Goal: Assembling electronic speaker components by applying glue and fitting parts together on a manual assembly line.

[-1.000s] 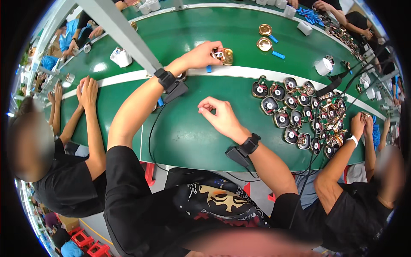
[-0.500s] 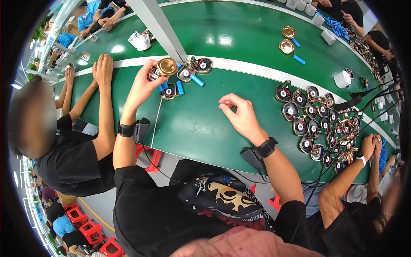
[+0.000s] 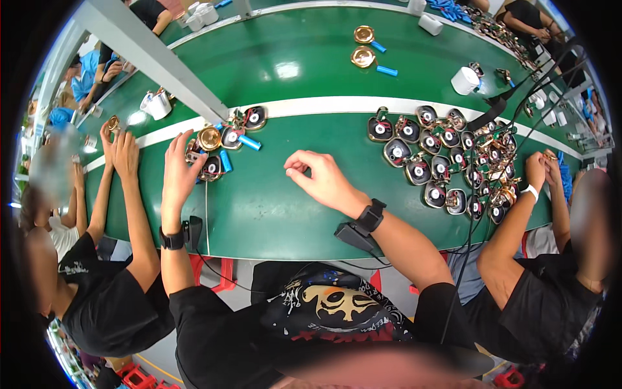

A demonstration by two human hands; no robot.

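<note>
Fingers of the right hand point(image 3: 321, 178) curl in loose, thumb and index tip close together in a narrow pinch; can't tell if anything tiny sits between them. Hand hovers over bare green table point(image 3: 272, 214), wrist bent slightly up, forearm coming in from lower right w/ a black wrist strap point(image 3: 370, 215) and a small black box hanging just below it. Left hand point(image 3: 179, 170) is raised, palm facing away, fingers spread fairly wide and straight, tips at the small cluster of parts on the left. Holds nothing that shows. Left forearm near vertical in view, black watch-type band point(image 3: 172, 240) at wrist, thin cable running up the table beside it.

Cluster just past left fingertips: a gold round disc point(image 3: 209, 138), dark round speaker units point(image 3: 232, 137) touching it, two blue cylinders point(image 3: 249, 142) beside. One more dark unit lies right by the left thumb.

Right of centre, well apart from right hand: big bunch of dark speaker units w/ white centres point(image 3: 427, 162), packed tight, wires tangled at its far side.

Beyond the white stripe point(image 3: 324, 105): two more gold discs point(image 3: 363, 57) w/ blue cylinders next to them, white tape rolls point(image 3: 464, 81) farther right.

Other ppl: one person's hands point(image 3: 120, 149) at left on table edge, another person's hands point(image 3: 543, 170) at right by the pile. Grey post point(image 3: 162, 61) crosses upper left.
</note>
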